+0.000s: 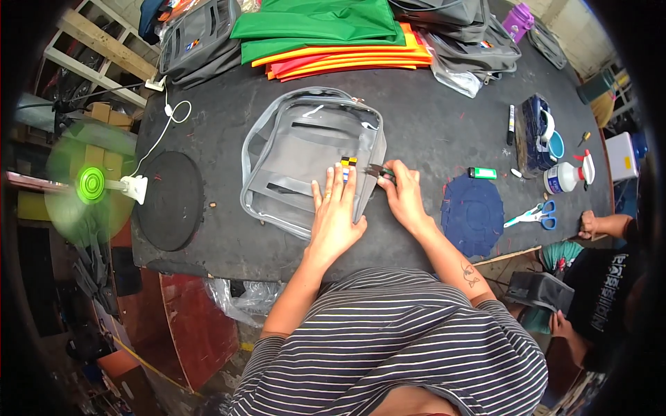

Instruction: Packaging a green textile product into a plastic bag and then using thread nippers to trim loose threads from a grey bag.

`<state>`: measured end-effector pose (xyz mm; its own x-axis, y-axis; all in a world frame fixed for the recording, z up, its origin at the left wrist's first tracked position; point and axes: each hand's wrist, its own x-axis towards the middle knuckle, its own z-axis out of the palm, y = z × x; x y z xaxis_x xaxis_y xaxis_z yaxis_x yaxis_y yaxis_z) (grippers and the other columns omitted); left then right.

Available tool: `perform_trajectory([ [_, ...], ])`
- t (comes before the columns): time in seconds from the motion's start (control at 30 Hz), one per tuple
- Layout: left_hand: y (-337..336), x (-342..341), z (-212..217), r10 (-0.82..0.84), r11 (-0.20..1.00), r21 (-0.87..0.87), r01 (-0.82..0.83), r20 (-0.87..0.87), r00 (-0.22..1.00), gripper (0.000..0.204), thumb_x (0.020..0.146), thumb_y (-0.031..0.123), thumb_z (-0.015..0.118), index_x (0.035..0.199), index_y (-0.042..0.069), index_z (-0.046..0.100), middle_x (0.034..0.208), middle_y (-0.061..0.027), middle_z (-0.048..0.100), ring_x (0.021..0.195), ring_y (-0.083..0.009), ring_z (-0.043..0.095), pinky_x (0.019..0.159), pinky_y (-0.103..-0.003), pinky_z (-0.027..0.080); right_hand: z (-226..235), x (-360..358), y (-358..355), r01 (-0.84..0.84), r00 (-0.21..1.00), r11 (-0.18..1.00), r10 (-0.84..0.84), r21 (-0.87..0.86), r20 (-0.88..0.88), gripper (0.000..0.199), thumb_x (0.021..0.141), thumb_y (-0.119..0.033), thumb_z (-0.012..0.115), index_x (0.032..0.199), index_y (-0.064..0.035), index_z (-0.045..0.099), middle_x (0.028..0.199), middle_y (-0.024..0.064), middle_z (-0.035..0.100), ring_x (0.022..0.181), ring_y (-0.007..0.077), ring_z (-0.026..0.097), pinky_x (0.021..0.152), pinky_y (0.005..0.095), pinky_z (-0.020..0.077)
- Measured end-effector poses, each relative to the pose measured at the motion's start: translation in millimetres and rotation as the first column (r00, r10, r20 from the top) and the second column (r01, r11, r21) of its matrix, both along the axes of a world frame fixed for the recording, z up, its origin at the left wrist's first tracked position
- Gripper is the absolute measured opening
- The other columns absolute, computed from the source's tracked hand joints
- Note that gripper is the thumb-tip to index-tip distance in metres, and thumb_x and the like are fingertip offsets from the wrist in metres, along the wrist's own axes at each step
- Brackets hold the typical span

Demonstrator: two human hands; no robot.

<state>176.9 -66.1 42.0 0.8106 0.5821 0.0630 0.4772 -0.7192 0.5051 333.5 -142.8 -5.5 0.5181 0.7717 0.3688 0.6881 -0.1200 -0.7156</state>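
A grey backpack [281,156] with see-through plastic panels lies flat on the dark table in front of me. My left hand [335,218] presses on its lower right part, fingers stretched out. The fingertips reach a small yellow, black, blue and white label [349,162]. In my right hand [406,194] is a pair of small dark thread snips [375,170], gripped at the bag's right edge. Their blades point left toward the label; whether they touch the bag I cannot tell.
Green cloth [312,31] lies on orange and red pieces at the back, between grey bags [198,41]. A fan [91,185] spins at left. Scissors [534,216], a spray bottle [565,177] and a blue cloth disc [473,215] sit at right, near another person [603,291].
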Motion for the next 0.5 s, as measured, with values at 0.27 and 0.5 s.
perform_trajectory([
  [0.27,-3.8,1.6,-0.1,0.02,1.0,0.01,-0.02,-0.017,1.0,0.092,0.069,0.016,0.07,0.145,0.002,0.021,0.147,-0.0273,0.021,0.139,-0.0399,0.017,0.11,-0.059,0.008,36.5,6.4,0.8,0.149,0.955,0.974,-0.097,-0.171,0.279,0.024,0.079,-0.037,0.066,0.084,-0.0135,0.066,0.08,0.0037,0.052,0.083,0.0253,0.046,0.078,0.0418,0.0303],
  [0.5,-6.7,7.0,-1.2,0.033,0.999,0.025,-0.033,-0.007,0.999,0.092,0.069,0.015,0.071,0.145,0.002,0.02,0.147,-0.0274,0.019,0.139,-0.0423,0.016,0.11,-0.06,0.01,37.4,7.1,2.1,0.205,0.839,0.978,-0.153,-0.042,0.523,0.023,0.074,-0.038,0.07,0.079,-0.0151,0.067,0.08,0.0026,0.052,0.082,0.0246,0.045,0.077,0.0427,0.031],
])
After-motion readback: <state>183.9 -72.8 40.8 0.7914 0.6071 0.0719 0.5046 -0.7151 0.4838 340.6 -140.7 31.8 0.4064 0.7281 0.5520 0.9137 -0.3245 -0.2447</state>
